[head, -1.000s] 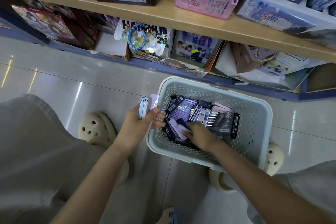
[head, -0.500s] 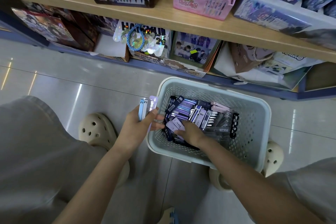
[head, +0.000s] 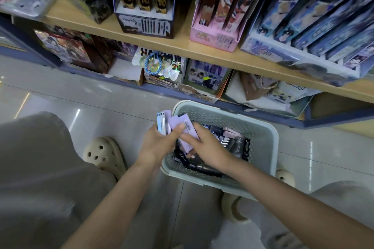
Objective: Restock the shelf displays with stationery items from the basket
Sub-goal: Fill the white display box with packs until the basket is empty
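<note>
I see the left hand (head: 159, 143) curled round a small stack of slim packs (head: 163, 123) — thumb pressed across the lilac pack (head: 186, 131) on top. The right hand (head: 208, 147) pinches that pack's lower end over the pale perforated basket (head: 261, 141) (floor, below the wooden shelf (head: 182, 44)).

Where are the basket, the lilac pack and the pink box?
basket (head: 222, 119), head view, far inner wall.
lilac pack (head: 187, 125), head view, barcode label near its upper end.
pink box (head: 214, 40), head view, front panel, on the upper shelf.
</note>
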Demonstrator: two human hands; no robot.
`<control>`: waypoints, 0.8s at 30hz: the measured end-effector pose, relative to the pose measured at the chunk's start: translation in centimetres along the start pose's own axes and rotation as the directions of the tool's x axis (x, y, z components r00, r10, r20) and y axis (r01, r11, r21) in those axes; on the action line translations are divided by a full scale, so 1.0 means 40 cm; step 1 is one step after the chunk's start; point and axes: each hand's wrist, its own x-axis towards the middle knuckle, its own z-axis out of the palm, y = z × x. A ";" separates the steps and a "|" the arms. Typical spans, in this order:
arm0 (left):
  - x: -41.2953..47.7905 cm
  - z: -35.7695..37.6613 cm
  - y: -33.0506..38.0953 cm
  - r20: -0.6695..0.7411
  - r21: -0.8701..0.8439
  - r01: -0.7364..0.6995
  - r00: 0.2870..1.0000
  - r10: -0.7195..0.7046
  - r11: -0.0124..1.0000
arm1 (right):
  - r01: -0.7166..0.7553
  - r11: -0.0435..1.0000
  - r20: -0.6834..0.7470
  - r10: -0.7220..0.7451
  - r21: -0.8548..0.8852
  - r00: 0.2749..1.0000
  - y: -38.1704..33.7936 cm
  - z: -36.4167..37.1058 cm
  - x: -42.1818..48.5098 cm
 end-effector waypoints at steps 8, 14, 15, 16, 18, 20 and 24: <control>-0.101 0.007 0.119 -0.023 -0.236 -0.012 1.000 0.007 0.972 | 0.061 0.972 -0.039 -0.053 0.228 0.998 -0.150 -0.032 -0.082; -0.172 0.003 0.188 -0.063 -0.312 -0.127 0.992 0.113 0.941 | 0.127 0.959 -0.151 -0.091 0.253 0.984 -0.234 -0.034 -0.145; -0.183 0.001 0.197 -0.051 -0.324 -0.132 0.991 0.122 0.937 | 0.144 0.958 -0.154 -0.109 0.246 0.982 -0.244 -0.036 -0.155; -0.194 -0.001 0.208 -0.039 -0.330 -0.133 0.991 0.127 0.935 | 0.156 0.959 -0.158 -0.120 0.236 0.980 -0.254 -0.037 -0.167; -0.208 -0.007 0.226 -0.026 -0.326 -0.128 0.992 0.127 0.936 | 0.166 0.963 -0.172 -0.131 0.210 0.976 -0.274 -0.043 -0.191; -0.218 -0.015 0.247 -0.039 -0.315 -0.126 0.992 0.120 0.941 | 0.185 0.965 -0.195 -0.148 0.187 0.970 -0.297 -0.051 -0.216; -0.249 -0.027 0.313 -0.031 -0.340 -0.164 0.986 0.163 0.926 | 0.244 0.965 -0.312 -0.261 -0.093 0.914 -0.356 -0.087 -0.260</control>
